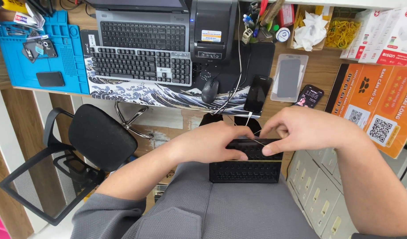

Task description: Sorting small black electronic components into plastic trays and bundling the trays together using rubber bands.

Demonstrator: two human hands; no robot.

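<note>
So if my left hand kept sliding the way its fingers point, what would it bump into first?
The left hand points across the black keyboard on the lap, toward the right hand. It would most likely meet the right hand's fingertips first; they look almost touching already.

1. L hand (212,144), R hand (303,128): bare, no gloves/rings/watch seen.
2. Forearms bare; no sleeves near wrists.
3. Below hands: grey ribbed-knit garment, stitched patch/pocket at bottom edge.

the wooden table (320,71) is carrying a wave-print desk mat (137,94), a blue work mat (68,66) and an orange sheet (380,108).
</note>
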